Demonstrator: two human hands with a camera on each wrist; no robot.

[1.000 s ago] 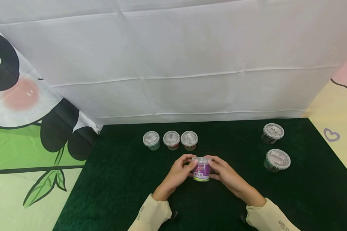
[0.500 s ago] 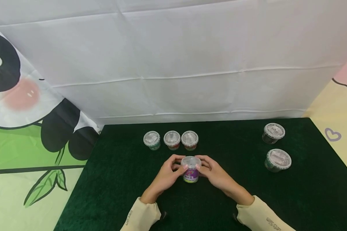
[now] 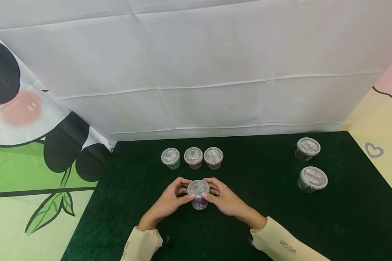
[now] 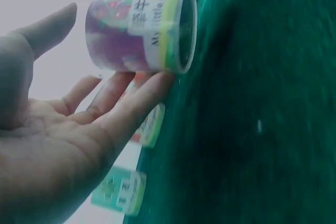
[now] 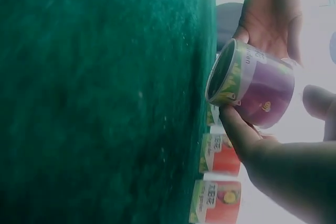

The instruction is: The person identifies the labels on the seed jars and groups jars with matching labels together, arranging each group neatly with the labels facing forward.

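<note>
A small purple-labelled plastic cup with a clear lid [image 3: 198, 187] is held between both hands, in front of the person. My left hand [image 3: 170, 203] grips its left side, thumb near the lid's rim and fingers behind. On the opposite side, my right hand [image 3: 227, 201] holds it in the same way. In the left wrist view the cup [image 4: 121, 30] lies across the picture with its label and base showing. The right wrist view also shows the base of the purple cup [image 5: 265, 90], close over the green cloth.
Behind the hands stand a teal lidded cup [image 3: 170, 156] and two red ones [image 3: 193, 156] [image 3: 213, 156] in a row. Two more lidded cups [image 3: 308, 146] [image 3: 313, 178] stand at the right. The green cloth [image 3: 264, 174] ends at a white curtain [image 3: 215, 72].
Both hands have carried the purple cup to the left, to a place in front of the red cups. Its lid now faces the head camera more. The other cups have stayed put.
</note>
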